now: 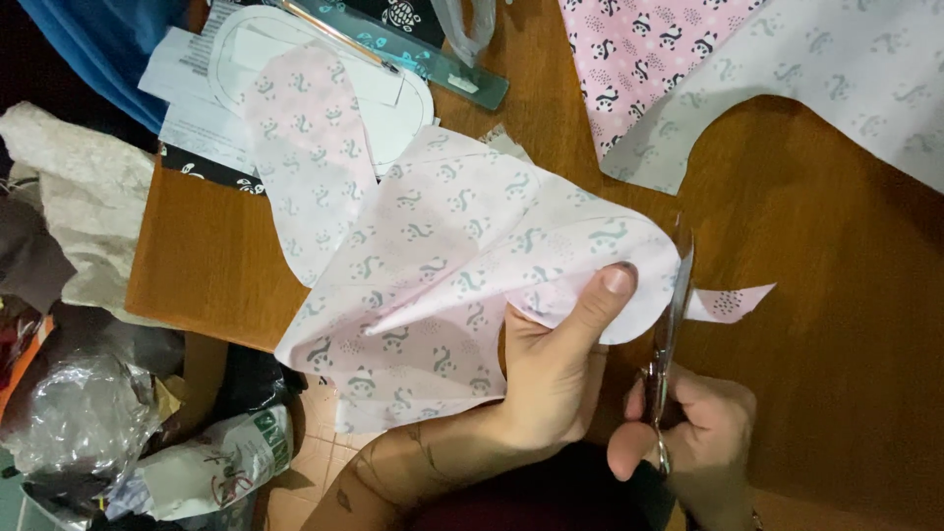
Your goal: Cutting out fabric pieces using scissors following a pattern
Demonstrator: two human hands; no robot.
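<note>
Head view: left hand pinches pink fabric; right hand grips scissors.

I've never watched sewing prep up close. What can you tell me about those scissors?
The scissors look like metal, with long shiny blades pointing away from the person, blurred at the tip. The right hand has its fingers through the handles. The blades stand at the curved edge of the pale panda-print fabric pinched by the left hand, a small pink offcut just beyond.

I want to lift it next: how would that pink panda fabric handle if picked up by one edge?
Probably floppy: the fabric folds and droops where the left hand pinches it. Likely light, since a thumb holds it up. The scissors look sharp; keep clear.
</note>
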